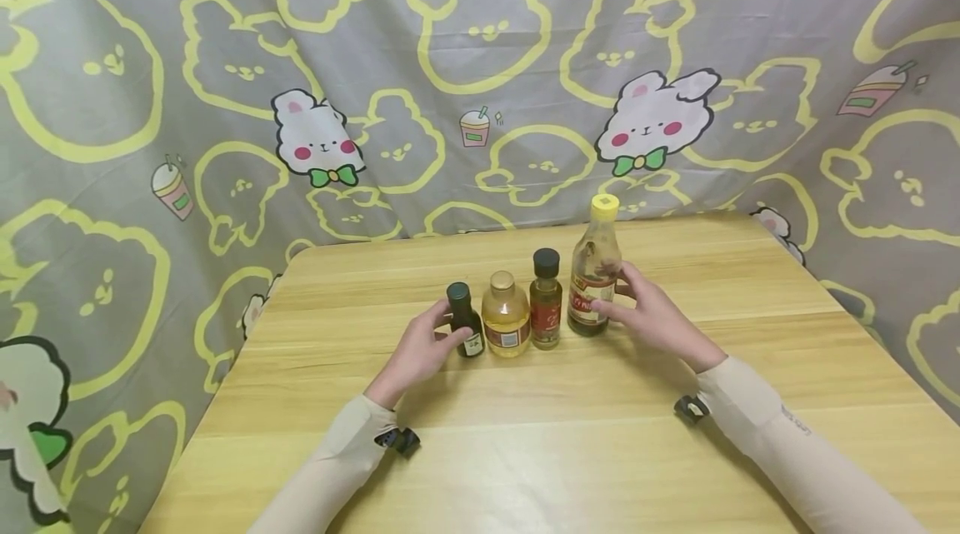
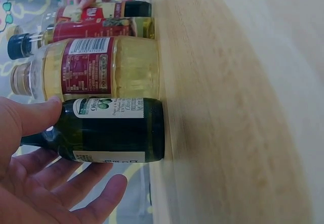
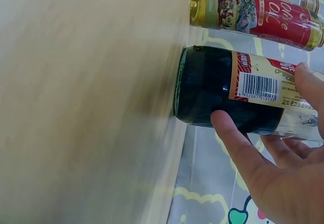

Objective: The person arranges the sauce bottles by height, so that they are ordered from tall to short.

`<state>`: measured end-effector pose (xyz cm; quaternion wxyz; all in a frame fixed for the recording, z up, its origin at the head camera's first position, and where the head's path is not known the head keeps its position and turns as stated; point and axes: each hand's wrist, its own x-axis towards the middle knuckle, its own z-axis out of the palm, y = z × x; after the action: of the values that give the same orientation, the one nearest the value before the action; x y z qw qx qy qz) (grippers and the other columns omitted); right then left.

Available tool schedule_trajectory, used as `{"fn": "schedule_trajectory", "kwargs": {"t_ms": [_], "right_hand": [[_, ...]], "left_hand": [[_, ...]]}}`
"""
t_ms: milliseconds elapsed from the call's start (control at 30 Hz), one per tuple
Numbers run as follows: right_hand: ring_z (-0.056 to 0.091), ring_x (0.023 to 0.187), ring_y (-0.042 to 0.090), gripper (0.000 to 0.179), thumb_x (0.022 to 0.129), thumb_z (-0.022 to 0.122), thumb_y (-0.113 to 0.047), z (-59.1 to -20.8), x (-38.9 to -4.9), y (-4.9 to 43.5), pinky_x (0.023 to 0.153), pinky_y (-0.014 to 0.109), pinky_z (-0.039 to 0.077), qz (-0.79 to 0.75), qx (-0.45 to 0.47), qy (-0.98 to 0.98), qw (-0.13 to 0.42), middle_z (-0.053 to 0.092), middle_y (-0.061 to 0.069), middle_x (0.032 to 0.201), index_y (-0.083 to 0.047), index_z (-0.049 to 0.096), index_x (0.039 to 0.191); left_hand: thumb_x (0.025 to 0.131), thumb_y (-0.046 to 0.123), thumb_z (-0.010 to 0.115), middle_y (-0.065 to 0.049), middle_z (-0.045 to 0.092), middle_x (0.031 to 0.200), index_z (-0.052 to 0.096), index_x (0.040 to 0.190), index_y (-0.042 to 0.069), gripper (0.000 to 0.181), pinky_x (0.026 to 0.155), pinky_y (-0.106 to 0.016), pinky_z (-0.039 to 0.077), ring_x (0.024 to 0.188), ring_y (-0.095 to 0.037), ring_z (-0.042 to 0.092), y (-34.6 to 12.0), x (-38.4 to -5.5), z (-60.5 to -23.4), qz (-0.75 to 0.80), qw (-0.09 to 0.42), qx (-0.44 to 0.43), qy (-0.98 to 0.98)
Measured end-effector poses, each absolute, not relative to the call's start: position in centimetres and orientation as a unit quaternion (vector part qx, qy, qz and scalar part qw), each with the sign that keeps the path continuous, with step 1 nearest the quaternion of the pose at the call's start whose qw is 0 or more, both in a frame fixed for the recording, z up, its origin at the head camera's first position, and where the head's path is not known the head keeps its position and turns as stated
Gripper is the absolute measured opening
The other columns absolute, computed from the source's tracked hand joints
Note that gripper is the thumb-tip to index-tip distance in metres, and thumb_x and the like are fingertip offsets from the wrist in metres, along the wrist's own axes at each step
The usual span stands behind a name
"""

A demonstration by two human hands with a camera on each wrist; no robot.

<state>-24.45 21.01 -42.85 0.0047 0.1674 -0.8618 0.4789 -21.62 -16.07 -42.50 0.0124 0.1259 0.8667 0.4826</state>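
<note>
On the wooden table (image 1: 517, 451), several bottles stand upright in a row. At the left end is a small dark green olive oil bottle (image 1: 465, 326); my left hand (image 1: 418, 353) holds it loosely, thumb on its near side and fingers behind. The tall yellow-capped bottle of dark liquid (image 1: 590, 301) stands at the right end. Around it lies my right hand (image 1: 656, 316), thumb on the label and fingers on the far side. Between them are a round bottle of pale yellow liquid (image 1: 506, 317) and a slim black-capped olive oil bottle (image 3: 258, 14) with a red label.
A grey curtain (image 1: 480, 176) with yellow cartoon outlines hangs behind the table and along both sides. The left and middle bottles stand close together; a small gap separates the slim bottle from the tall one. Bare wood lies in front of the row.
</note>
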Motion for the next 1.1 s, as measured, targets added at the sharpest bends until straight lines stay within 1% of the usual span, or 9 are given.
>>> {"fn": "schedule_trajectory", "kwargs": {"t_ms": [167, 467, 700, 933, 1100], "right_hand": [[0.044, 0.138, 0.052, 0.076, 0.097, 0.071, -0.037, -42.8, -24.6, 21.0, 0.107, 0.065, 0.046, 0.48, 0.161, -0.862, -0.002, 0.037, 0.022, 0.159, -0.011, 0.031, 0.156], [0.038, 0.142, 0.054, 0.069, 0.099, 0.068, -0.039, -42.7, -25.8, 21.1, 0.106, 0.064, 0.047, 0.487, 0.154, -0.86, -0.005, 0.037, 0.022, 0.159, -0.012, 0.034, 0.152], [0.035, 0.145, 0.052, 0.07, 0.098, 0.068, -0.041, -42.5, -26.7, 21.2, 0.105, 0.06, 0.049, 0.493, 0.142, -0.858, -0.014, 0.032, 0.021, 0.162, -0.015, 0.033, 0.153], [0.033, 0.146, 0.052, 0.069, 0.1, 0.066, -0.04, -42.3, -27.0, 21.4, 0.108, 0.062, 0.046, 0.493, 0.142, -0.859, -0.015, 0.028, 0.021, 0.165, -0.015, 0.031, 0.153], [0.032, 0.146, 0.053, 0.071, 0.1, 0.066, -0.038, -42.3, -27.3, 21.4, 0.109, 0.062, 0.045, 0.495, 0.137, -0.858, -0.013, 0.029, 0.022, 0.163, -0.013, 0.029, 0.156]], "left_hand": [[0.097, 0.013, 0.071, -0.014, 0.063, 0.138, 0.06, 0.138, 0.011, 0.043, 0.099, -0.044, 0.058, 0.132, -0.035, 0.058, -16.1, -21.7, -42.4, 0.482, 0.014, 0.128, 0.867], [0.097, 0.014, 0.071, -0.014, 0.063, 0.139, 0.059, 0.138, 0.012, 0.043, 0.099, -0.044, 0.058, 0.132, -0.035, 0.058, -16.1, -21.6, -42.5, 0.482, 0.014, 0.127, 0.867], [0.097, 0.014, 0.071, -0.014, 0.063, 0.139, 0.06, 0.137, 0.013, 0.042, 0.098, -0.044, 0.058, 0.132, -0.036, 0.058, -16.1, -21.5, -42.3, 0.483, 0.013, 0.128, 0.866], [0.097, 0.015, 0.071, -0.014, 0.063, 0.139, 0.06, 0.138, 0.014, 0.042, 0.098, -0.044, 0.058, 0.132, -0.036, 0.058, -16.1, -21.6, -42.4, 0.484, 0.012, 0.129, 0.866], [0.097, 0.016, 0.071, -0.014, 0.063, 0.14, 0.059, 0.138, 0.014, 0.043, 0.098, -0.044, 0.058, 0.132, -0.036, 0.057, -16.1, -21.5, -42.5, 0.48, 0.012, 0.13, 0.867]]}}
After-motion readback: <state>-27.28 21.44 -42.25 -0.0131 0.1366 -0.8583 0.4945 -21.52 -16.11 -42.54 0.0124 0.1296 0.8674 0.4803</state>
